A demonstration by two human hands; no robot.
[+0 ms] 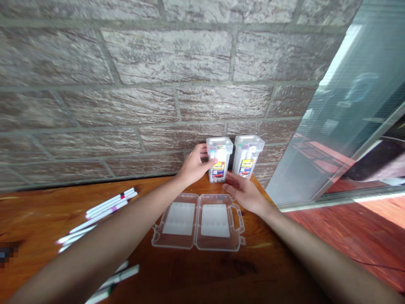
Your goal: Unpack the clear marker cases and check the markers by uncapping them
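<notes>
Two clear plastic marker boxes stand upright against the brick wall. My left hand (194,166) is wrapped round the left marker box (219,160), thumb on its front. The right marker box (247,157) stands beside it, untouched. My right hand (245,192) hovers low in front of both boxes, fingers stretched out and holding nothing, just above the far right edge of an open clear case (198,220). That case lies flat on the wooden table (190,274) with both halves up and no contents.
Several white markers (109,204) lie scattered on the table's left side, more near the front left edge (117,278). A brick wall (142,84) closes the back. A glass panel (341,118) stands at the right, where the table ends.
</notes>
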